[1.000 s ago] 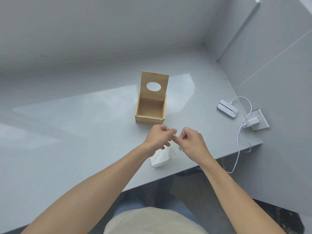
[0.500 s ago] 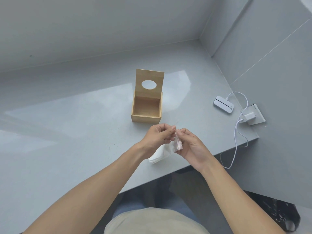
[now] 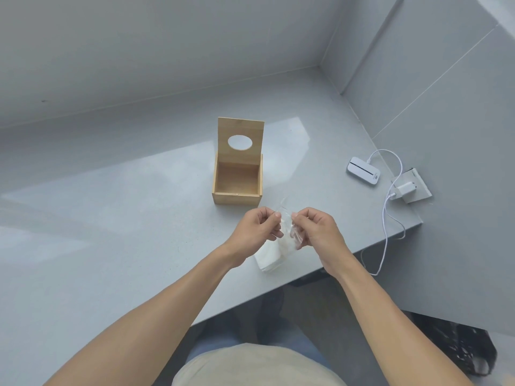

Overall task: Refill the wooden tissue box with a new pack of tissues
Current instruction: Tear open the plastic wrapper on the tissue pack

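The wooden tissue box (image 3: pixel 237 179) stands open and empty on the grey counter (image 3: pixel 111 232), its lid with an oval hole tilted upright at the back. Just in front of it, my left hand (image 3: pixel 257 228) and my right hand (image 3: pixel 313 228) each pinch the top of the clear plastic wrapper of the white tissue pack (image 3: pixel 271 253). The pack hangs from my fingers, its lower end at or just above the counter near the front edge. My thumbs and forefingers are a small gap apart, with the wrapper stretched between them.
A small white device (image 3: pixel 363 171) lies at the right of the counter, with a white cable (image 3: pixel 387 218) running to a charger in a wall socket (image 3: pixel 409 186). The cable dangles over the counter's right edge. A dark bag (image 3: pixel 459 346) sits on the floor at lower right.
My hands have drawn slightly apart while pinching the wrapper, which now stands open at the top between my fingers. The pack has lifted a little.
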